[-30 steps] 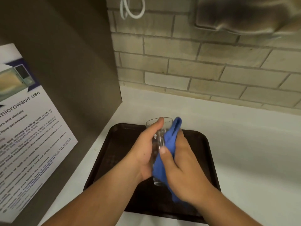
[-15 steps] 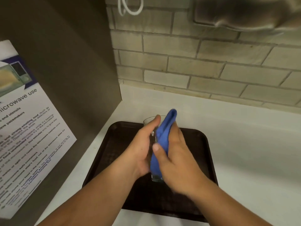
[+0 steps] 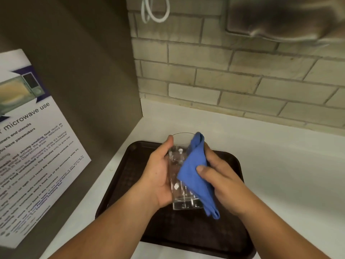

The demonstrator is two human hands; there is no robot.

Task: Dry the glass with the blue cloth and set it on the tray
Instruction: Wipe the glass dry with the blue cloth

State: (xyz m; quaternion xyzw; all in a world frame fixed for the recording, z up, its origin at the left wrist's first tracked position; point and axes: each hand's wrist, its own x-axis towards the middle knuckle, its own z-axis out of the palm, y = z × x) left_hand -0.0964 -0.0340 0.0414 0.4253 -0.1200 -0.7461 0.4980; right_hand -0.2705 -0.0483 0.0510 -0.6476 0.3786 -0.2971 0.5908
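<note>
While seen from the head view, the only one: glass [image 3: 180, 171] held up over the dark tray [image 3: 128, 176], clear of its surface as far as can be judged, between two bare hands

Left hand [image 3: 158, 176] clenched around the glass's left wall, thumb tip up by the rim, palm and fingers wrapping the side down toward the base

Right hand [image 3: 222, 180] grasping the cloth [image 3: 194, 176], thumb on top of the fold, pressing blue fabric flat against the glass's right wall; one corner standing above the rim, another hanging below the base

Tray lying on a white counter [image 3: 280, 165], tucked into the corner beside a brown panel and a brick wall

Handling, as a judgement: stiff, thin-walled, fragile, light enough for one hand; droplets on the wall suggest wet and slippery, so a firm wrap around the middle of the body looks safer than a pinch at the rim; cloth soft and limp, shaped only by the fingers behind it

Orientation: mouth up and tilted away from the wearer, thick base low and nearest the camera; long axis running from base to rim, leaning forward rather than plumb

Drying apparently under way on the outer wall, setting down not yet done
</note>
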